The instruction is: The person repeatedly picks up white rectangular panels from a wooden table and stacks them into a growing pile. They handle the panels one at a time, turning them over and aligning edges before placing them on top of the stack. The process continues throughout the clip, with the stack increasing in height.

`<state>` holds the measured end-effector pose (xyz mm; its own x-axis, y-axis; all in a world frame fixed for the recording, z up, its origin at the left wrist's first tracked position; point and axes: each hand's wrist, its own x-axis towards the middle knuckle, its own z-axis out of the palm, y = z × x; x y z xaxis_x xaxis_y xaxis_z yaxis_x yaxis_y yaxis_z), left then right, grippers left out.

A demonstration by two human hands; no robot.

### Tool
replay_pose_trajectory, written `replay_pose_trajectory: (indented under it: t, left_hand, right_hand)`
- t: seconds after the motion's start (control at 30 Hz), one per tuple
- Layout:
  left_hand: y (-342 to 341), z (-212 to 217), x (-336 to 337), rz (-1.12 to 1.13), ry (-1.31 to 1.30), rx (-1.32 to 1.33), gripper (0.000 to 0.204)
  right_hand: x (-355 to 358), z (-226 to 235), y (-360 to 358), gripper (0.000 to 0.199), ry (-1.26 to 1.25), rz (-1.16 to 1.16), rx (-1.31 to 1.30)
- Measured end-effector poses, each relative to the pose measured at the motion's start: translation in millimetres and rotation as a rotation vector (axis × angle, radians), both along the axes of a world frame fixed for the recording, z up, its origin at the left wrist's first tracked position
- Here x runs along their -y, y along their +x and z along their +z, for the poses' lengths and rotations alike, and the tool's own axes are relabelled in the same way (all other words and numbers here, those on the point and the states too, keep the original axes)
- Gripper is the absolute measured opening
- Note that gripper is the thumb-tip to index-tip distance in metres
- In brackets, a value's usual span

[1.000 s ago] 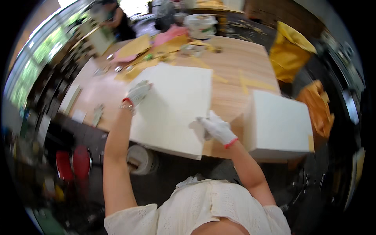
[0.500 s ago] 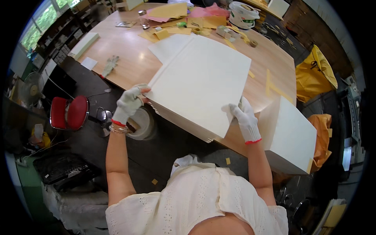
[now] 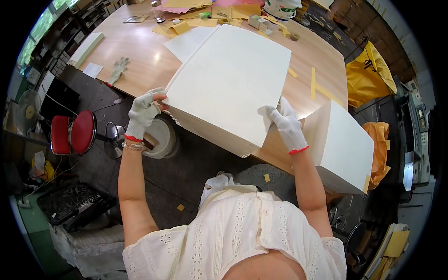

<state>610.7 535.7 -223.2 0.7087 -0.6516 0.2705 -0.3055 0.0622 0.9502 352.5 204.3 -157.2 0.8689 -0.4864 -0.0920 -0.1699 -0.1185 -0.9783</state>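
Observation:
A tall stack of white paper sheets [image 3: 228, 84] lies at the table's near edge, its front corner sticking out past the edge. In a white knit work glove with bare fingertips, my left hand [image 3: 144, 109] grips the stack's near left corner. My right hand [image 3: 284, 122], gloved the same way, holds the right side near the front corner, thumb over the top; its other fingers are partly hidden by the paper. Some white sheets [image 3: 189, 42] stick out behind the stack on the left. Close to my right forearm stands a second white paper stack [image 3: 345, 144].
The wooden table [image 3: 140, 60] carries a spare glove [image 3: 118, 70], a glass jar [image 3: 158, 13], yellow papers [image 3: 200, 21], tape rolls and a white bucket [image 3: 280, 8]. Below its left edge is a pale bin [image 3: 164, 140], near a red chair [image 3: 84, 133]. Yellow bags [image 3: 368, 77] hang at the right.
The whole scene has shifted slightly up and left in the picture. Both hands keep their holds on the paper stack, which sits about the same on the table.

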Motion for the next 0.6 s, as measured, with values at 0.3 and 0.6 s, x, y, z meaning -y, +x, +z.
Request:
replay_pose_trajectory:
  t: [0.3,0.6]
  left_hand:
    - [2,6,-1,-0.011,0.044,-0.119,0.032]
    - [-43,55,16,0.344,0.168,-0.013,0.054]
  right_hand:
    - [-5,5,0,0.049,0.026,-0.022,-0.026]
    - [9,-23,-38,0.050,0.411,0.005,0.159]
